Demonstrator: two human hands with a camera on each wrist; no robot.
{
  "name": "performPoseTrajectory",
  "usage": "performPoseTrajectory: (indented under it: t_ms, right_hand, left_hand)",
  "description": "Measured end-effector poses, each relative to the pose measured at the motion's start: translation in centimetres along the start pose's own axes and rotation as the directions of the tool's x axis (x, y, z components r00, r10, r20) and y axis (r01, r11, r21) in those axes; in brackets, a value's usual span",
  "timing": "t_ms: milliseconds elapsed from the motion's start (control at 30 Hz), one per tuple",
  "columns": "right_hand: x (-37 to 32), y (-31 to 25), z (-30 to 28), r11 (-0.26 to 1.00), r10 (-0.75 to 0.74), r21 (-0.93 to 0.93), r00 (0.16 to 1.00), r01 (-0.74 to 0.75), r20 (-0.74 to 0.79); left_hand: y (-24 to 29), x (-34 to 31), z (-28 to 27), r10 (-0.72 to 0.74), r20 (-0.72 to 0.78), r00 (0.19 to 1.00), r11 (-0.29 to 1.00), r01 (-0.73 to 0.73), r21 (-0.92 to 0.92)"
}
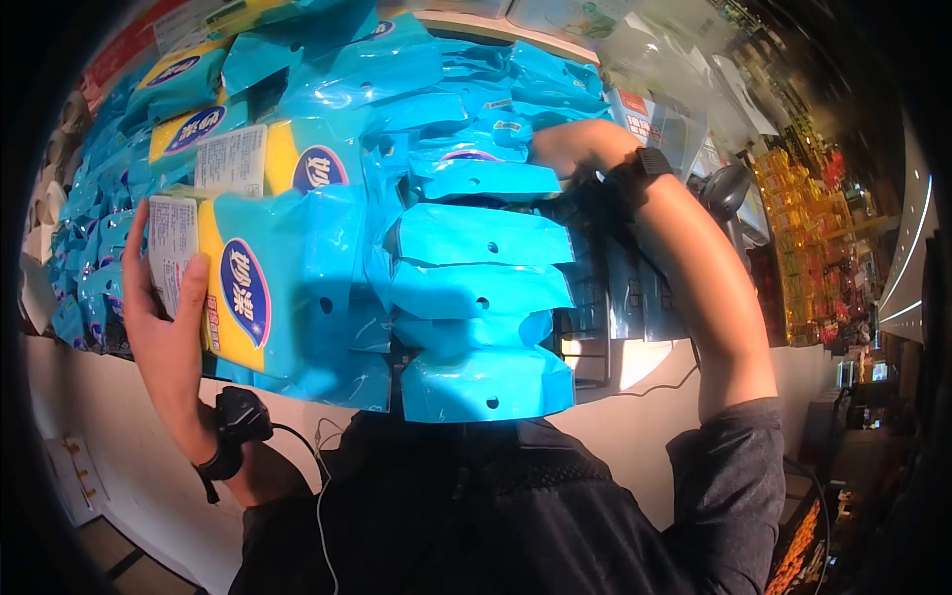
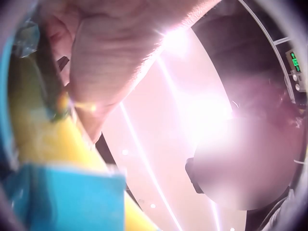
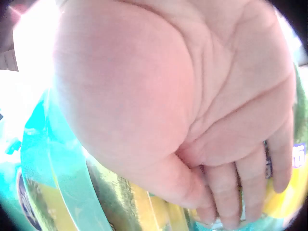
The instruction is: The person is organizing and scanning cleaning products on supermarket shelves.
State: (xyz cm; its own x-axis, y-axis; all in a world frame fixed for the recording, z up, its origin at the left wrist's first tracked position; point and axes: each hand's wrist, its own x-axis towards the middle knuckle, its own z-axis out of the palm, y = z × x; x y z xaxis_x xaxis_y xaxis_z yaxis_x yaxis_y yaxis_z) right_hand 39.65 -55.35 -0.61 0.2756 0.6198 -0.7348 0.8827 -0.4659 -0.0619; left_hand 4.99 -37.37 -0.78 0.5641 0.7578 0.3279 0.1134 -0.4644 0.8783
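Note:
On the left of the head view, my left hand (image 1: 169, 327) holds the label end of a blue and yellow plastic packet (image 1: 283, 288), its thumb over the white label and its fingers along the outer side. The left wrist view shows part of that hand (image 2: 110, 57) against a yellow and blue packet (image 2: 72, 202). Beyond a row of blue packets (image 1: 486, 288), my right hand (image 1: 570, 147) reaches in at the far end, its fingers mostly hidden in the head view. Close up, the right palm (image 3: 226, 96) faces the camera, fingers extended down against packets (image 3: 67, 163).
More blue packets (image 1: 397, 64) are piled behind and to the left. A black wire rack (image 1: 595, 288) shows right of the row, with a dark handheld device (image 1: 727, 188) beyond it. A thin cable (image 1: 659, 389) crosses the white surface at the right.

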Motion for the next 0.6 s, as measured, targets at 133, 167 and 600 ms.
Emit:
performPoseTrajectory:
  t_ms: [133,167,600]
  right_hand:
    - [-3.6,-1.6,0.9,0.992,0.041,-0.104,0.958,-0.073,-0.285]
    - [-5.7,-2.7,0.7,0.994,0.101,0.002,0.93,-0.107,-0.354]
    - [-20.5,6.4,12.9,0.805,0.574,0.555,0.509,-0.209,-0.642]
  left_hand:
    - [0.3,1.0,-2.3,-0.027,0.153,0.988,0.994,0.01,0.111]
    - [0.7,1.1,-2.5,-0.023,0.157,0.987,0.994,0.006,0.11]
    - [3.7,-1.1,3.5,-0.187,-0.006,0.982,0.545,0.098,-0.833]
